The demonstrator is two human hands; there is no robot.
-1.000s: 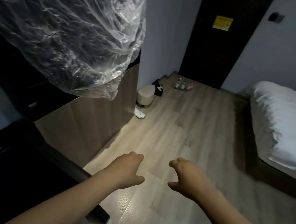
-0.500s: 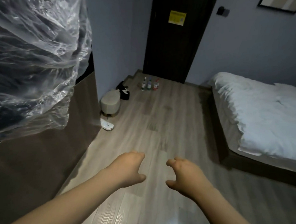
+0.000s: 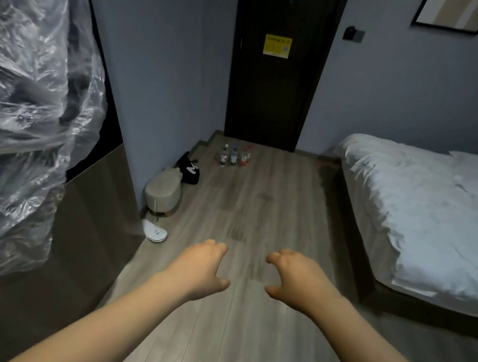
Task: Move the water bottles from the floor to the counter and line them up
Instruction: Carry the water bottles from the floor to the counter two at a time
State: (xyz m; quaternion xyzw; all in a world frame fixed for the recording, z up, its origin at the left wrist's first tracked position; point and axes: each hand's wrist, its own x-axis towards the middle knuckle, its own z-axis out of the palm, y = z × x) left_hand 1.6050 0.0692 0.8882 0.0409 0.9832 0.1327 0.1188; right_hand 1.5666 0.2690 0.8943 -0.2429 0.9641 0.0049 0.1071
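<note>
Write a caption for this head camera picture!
Left hand and right hand, both empty, far from water bottles by the door.

Wood floor (image 3: 272,211) — water bottles (image 3: 235,157) near door (image 3: 274,98), stool (image 3: 162,194), bag (image 3: 190,169).

Place was bedroom, maybe hotel or rental room. Low bed (image 3: 416,210) with white duvet and pillow at 3 o'clock. Dark door (image 3: 271,112) at 12 o'clock carried yellow printed notice (image 3: 277,46). Framed picture (image 3: 456,15) hung on grey wall at 1 o'clock. Wood-look plank floor (image 3: 258,210). Small padded stool (image 3: 162,192) and flat white robot vacuum (image 3: 155,231) stood by wall at 10 o'clock.
</note>
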